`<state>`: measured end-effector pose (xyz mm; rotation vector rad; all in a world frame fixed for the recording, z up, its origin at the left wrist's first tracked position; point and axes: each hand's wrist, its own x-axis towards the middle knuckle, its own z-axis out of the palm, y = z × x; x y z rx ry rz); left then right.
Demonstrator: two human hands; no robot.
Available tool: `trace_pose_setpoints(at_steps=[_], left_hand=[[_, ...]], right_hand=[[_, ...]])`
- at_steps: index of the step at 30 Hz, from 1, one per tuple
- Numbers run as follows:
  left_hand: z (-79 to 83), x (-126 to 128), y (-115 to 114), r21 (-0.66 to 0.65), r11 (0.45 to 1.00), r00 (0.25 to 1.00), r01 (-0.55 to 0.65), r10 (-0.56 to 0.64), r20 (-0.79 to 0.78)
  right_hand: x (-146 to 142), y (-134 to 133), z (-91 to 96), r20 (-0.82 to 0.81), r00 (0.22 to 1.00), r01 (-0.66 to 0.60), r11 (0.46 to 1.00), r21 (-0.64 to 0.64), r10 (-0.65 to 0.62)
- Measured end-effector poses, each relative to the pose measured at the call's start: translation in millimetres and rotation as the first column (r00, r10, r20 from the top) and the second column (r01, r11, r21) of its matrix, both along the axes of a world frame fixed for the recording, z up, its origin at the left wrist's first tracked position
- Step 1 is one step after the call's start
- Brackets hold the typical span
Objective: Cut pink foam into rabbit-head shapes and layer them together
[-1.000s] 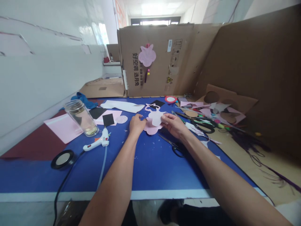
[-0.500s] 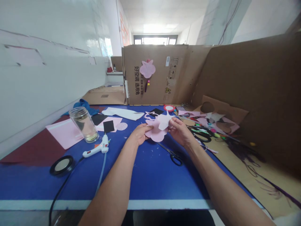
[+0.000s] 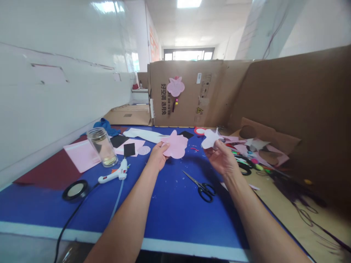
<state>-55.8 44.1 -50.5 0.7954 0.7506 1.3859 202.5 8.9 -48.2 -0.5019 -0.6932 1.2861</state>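
Pinched between the thumb and fingers of my left hand (image 3: 159,156) is a pink scalloped cutout (image 3: 177,145), held up above the blue table (image 3: 170,215). My right hand (image 3: 221,157) grips a smaller, paler cutout (image 3: 210,139) with a pointed tip, well apart from the pink one. Below and between the hands, black-handled scissors (image 3: 201,186) lie on the table with their blades toward the upper left. On the cardboard at the back hangs a similar pink cutout (image 3: 176,87) with beads beneath it.
To the left are a white glue gun (image 3: 116,174) with its cord, a glass jar (image 3: 102,148), a roll of black tape (image 3: 75,190) and pink sheets (image 3: 79,155). Scraps and cardboard offcuts (image 3: 274,137) crowd the right side. Cardboard walls (image 3: 225,95) enclose the back and right.
My hands have moved apart; the pale cutout went right, away from the pink one it overlapped. The scissors show more fully now. The view has tilted up slightly.
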Motion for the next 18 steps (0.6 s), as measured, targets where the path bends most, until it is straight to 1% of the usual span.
trace_pose_setpoints(at_steps=[2, 5, 8, 10, 14, 18], left_hand=[[-0.7, -4, 2, -0.024, 0.999, 0.999, -0.028, 0.028, 0.026], [-1.7, -10, 5, -0.043, 0.997, 0.998, -0.066, 0.067, 0.011], [-0.1, -16, 7, -0.052, 0.990, 0.992, -0.128, 0.127, -0.022], [2.1, -19, 7, -0.027, 0.987, 0.988, -0.155, 0.155, -0.022], [4.7, -17, 5, -0.018, 0.988, 0.988, -0.156, 0.156, -0.018], [1.3, -9, 4, -0.046, 0.988, 0.989, -0.146, 0.145, -0.022]], right_hand=[[-1, 0, -0.9, -0.027, 1.000, -0.004, 1.000, -0.025, 0.003], [-3, 1, -1.5, -0.034, 0.999, -0.024, 0.999, -0.047, 0.022], [-1, 2, -1.9, -0.009, 0.999, -0.034, 0.999, -0.022, 0.034], [1, 2, -2.7, -0.017, 0.999, -0.028, 1.000, -0.007, 0.028], [5, 4, -4.4, -0.086, 0.996, -0.029, 0.999, -0.025, 0.027], [6, 6, -2.9, -0.151, 0.988, -0.029, 0.996, -0.083, 0.016]])
